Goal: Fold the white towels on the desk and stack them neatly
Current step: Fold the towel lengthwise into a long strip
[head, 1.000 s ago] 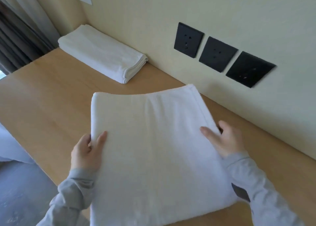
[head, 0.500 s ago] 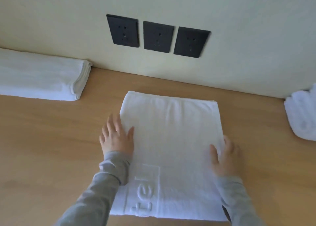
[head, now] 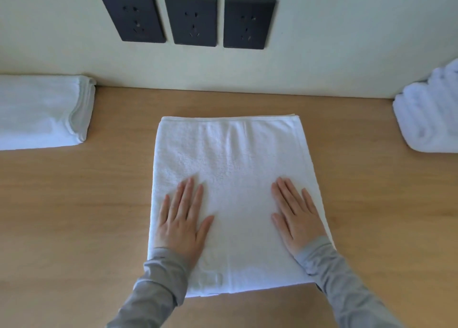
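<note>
A half-folded white terry towel is laid flat mid-way along the light wooden desk, its far edge near the cream wall. The left hand and the right hand are pressed palm-down on it, fingers straight and spread; nothing is gripped. One neatly folded white towel is seen at the left against the wall, so part of the job is judged done. A crumpled, unfolded white towel is seen at the right edge. Left to do, as judged: further folds on the middle towel, stacking on the left one, then the right one. Three black wall sockets are mounted above.
</note>
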